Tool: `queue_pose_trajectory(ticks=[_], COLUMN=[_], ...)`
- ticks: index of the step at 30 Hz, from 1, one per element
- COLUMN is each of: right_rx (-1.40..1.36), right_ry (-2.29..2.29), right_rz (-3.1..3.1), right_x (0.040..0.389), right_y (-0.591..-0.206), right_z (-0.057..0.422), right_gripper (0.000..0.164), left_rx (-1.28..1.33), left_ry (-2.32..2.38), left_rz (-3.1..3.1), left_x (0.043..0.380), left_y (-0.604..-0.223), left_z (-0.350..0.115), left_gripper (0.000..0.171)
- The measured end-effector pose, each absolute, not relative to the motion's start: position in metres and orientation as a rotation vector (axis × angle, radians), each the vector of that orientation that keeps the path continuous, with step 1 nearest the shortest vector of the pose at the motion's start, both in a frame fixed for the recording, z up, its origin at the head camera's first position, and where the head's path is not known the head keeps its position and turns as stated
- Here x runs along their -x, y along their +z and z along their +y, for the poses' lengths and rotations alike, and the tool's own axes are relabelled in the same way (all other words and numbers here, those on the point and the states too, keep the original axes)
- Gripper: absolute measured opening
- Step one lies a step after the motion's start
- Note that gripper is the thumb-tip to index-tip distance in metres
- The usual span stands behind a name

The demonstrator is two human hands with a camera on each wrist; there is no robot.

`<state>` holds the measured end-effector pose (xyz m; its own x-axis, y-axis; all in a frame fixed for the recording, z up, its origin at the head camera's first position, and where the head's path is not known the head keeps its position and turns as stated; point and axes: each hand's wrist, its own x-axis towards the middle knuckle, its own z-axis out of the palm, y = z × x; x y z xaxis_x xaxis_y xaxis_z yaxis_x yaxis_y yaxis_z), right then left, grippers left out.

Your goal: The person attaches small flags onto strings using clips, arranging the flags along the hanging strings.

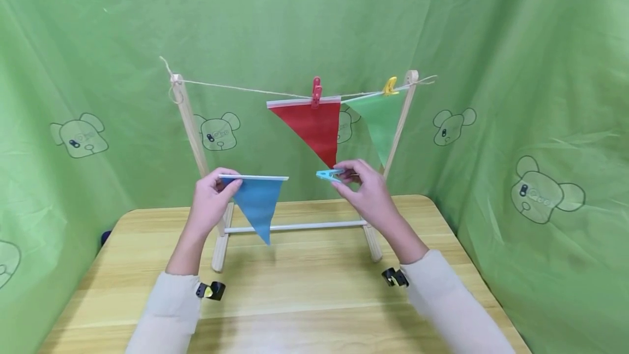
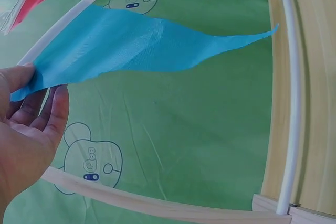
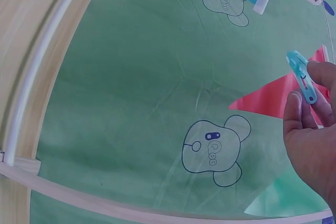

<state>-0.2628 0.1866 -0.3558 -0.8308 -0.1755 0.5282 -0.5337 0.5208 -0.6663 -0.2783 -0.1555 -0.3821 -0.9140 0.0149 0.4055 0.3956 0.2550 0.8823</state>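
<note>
My left hand (image 1: 212, 196) pinches a blue triangular flag (image 1: 259, 201) by the left end of its white top strip, and the flag hangs point down. In the left wrist view the blue flag (image 2: 142, 40) stretches away from the thumb and fingers. My right hand (image 1: 366, 184) holds a light blue clothespin (image 1: 328, 175) between thumb and fingers, in front of the red flag's tip. The same clothespin (image 3: 301, 77) shows in the right wrist view. A red flag (image 1: 316, 124) hangs from the string (image 1: 236, 88) by a red clothespin (image 1: 316, 92).
A green flag (image 1: 380, 122) hangs at the right end by a yellow clothespin (image 1: 390, 86). Two wooden posts (image 1: 189, 122) carry the string, joined low down by a white rod (image 1: 314, 226). The frame stands on a wooden table (image 1: 304, 299), with a green patterned curtain (image 1: 304, 21) around it.
</note>
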Motion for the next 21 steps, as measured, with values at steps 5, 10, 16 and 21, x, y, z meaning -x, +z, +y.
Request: queue_pose_trajectory(ticks=[5,10,16,21], right_rx=[-0.591,-0.595,-0.583,-0.612], right_ry=[1.226,1.199,1.193,1.186], right_rz=[-2.383,-2.374,-2.386,-2.369], right_x=[0.264,0.266,0.266,0.266], right_y=[-0.349,-0.343,-0.337,-0.331], right_z=[0.185,0.187,0.187,0.182], right_gripper=[0.037,0.037,0.036,0.035], left_rx=[0.359,0.349,0.315,0.300], left_ry=[-1.703,-1.712,-1.755,-1.782], left_rz=[-2.193,-2.165,-2.121,-2.095], left_x=[0.279,0.282,0.286,0.288], left_y=[-0.377,-0.372,-0.370,-0.367], left_z=[-0.158,-0.158,-0.156,-0.155], left_gripper=[0.020,0.022,0.022,0.024])
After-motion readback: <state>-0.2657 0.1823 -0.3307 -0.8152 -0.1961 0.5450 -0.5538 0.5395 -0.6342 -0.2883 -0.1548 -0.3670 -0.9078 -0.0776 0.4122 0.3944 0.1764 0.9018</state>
